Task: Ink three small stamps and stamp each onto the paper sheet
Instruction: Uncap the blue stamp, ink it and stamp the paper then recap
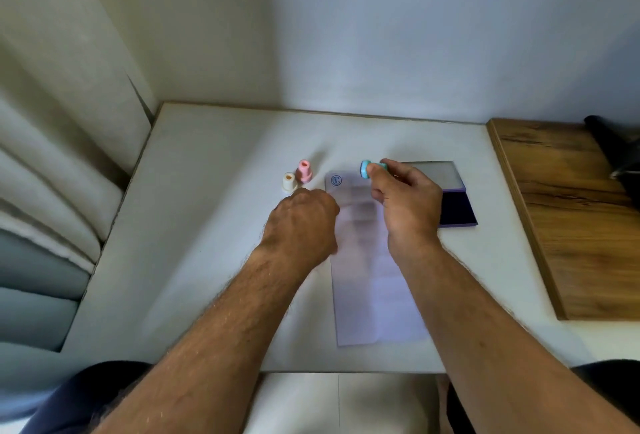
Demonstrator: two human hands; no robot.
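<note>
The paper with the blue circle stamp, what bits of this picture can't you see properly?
Head view:
- Paper sheet: its printed lines are blurred, unreadable.
- Blue stamp mark: too small to read.
- Ink pad: its left part is hidden behind the right hand.
- Left hand: fingers curled under, so contact with the paper is unclear.
- Dark object: cut off by the right edge.

Both forearms are bare and hairy, with no sleeves, watch or rings on the left hand (304,215) or right hand (405,205). Dark navy shorts (79,395) cover the thighs.
</note>
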